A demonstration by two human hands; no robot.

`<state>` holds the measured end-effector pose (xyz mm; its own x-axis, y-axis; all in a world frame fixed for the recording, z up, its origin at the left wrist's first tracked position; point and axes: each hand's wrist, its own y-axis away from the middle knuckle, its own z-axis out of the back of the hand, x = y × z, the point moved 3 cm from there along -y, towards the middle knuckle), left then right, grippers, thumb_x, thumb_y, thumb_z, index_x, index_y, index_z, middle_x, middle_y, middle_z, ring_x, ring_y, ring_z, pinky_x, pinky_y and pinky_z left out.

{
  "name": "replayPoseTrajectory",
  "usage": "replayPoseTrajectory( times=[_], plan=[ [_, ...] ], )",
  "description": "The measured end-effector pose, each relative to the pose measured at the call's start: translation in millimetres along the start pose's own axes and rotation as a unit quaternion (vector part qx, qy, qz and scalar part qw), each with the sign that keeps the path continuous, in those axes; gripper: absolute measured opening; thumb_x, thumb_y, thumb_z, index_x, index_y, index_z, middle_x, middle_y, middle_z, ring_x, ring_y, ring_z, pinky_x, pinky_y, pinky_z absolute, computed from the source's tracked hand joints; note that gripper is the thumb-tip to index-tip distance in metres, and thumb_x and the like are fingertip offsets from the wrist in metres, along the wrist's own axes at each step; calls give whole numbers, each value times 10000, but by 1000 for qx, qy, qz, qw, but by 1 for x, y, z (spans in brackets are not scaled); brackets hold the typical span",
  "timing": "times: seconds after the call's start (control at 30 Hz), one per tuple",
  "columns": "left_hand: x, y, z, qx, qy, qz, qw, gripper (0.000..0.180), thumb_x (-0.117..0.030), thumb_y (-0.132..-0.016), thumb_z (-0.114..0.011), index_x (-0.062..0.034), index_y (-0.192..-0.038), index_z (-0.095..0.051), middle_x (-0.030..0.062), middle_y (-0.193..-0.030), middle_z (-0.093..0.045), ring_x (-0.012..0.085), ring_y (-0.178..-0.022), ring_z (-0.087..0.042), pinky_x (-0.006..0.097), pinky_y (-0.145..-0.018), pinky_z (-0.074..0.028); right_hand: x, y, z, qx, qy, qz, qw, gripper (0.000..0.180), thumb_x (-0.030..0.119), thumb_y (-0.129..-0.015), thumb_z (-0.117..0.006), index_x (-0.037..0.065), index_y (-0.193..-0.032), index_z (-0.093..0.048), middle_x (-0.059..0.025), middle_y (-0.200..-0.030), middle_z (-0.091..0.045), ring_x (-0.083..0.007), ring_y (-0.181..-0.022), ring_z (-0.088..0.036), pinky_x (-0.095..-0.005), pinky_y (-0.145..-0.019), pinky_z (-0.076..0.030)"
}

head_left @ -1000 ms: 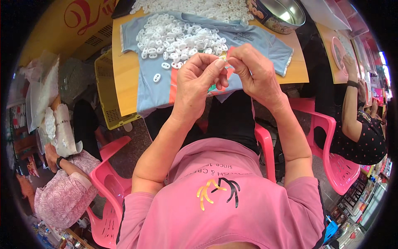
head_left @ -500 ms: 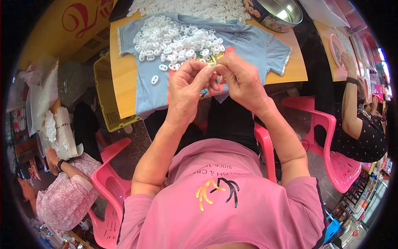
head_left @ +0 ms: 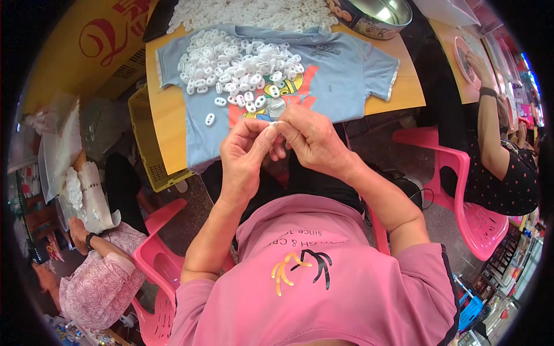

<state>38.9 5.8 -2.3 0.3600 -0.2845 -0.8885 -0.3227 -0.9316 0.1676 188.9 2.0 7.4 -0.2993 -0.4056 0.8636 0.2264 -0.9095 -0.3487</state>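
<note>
My left hand (head_left: 244, 151) and my right hand (head_left: 316, 140) meet in front of the near edge of the table. Fingertips of both are closed in a pinch on a small white plastic piece (head_left: 273, 123), mostly covered by the fingers. Beyond them a light blue T-shirt (head_left: 346, 75) with a colourful cartoon print lies spread out. On it rests a heap of small white oval plastic pieces (head_left: 236, 60), each with two holes. A few loose ones, such as a single oval piece (head_left: 210, 119), lie on the cloth nearer to me.
More white pieces (head_left: 248, 14) cover the far part of the wooden table (head_left: 167, 130). A round metal tin (head_left: 381, 17) stands at the far right. Below the table's left side is a yellow crate (head_left: 156, 164). People sit on pink chairs (head_left: 461, 190) at both sides.
Both hands have come nearer to my body, still pinched together, uncovering more of the shirt's print. The view has shifted slightly.
</note>
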Motion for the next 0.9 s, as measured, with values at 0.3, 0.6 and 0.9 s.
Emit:
replayPoseTrajectory(
  times=[0.3, 0.6, 0.9],
  plan=[
    [-12, -3, 26, -56, -27, -16, 998, 129, -119, -939, -617, -2, -976, -576, 70, -817, -644, 107, -650, -605, 213, -582, -471, -1, -29, 4, 26, 56, 19, 998, 128, 93, -942, -568, -23, -891, -589, -143, -778, -576, -271, -692, -602, -350, -620, -474],
    [-17, -4, 43, -86, -18, -24, 996, 116, -124, -938, -620, -18, -972, -589, 49, -811, -647, 89, -657, -616, 200, -581, -488, -23, -49, 15, 34, 293, 14, 955, 144, 96, -843, -657, 72, -985, -664, -90, -884, -597, -284, -762, -618, -378, -648, -489],
    [-14, -6, 37, -79, -2, -10, 997, 128, -133, -941, -618, -18, -984, -581, 48, -814, -644, 82, -653, -610, 196, -580, -488, -21, -46, 19, 80, 328, 45, 940, 168, 106, -825, -678, 58, -985, -663, -87, -850, -606, -269, -737, -623, -355, -622, -491]
  ],
)
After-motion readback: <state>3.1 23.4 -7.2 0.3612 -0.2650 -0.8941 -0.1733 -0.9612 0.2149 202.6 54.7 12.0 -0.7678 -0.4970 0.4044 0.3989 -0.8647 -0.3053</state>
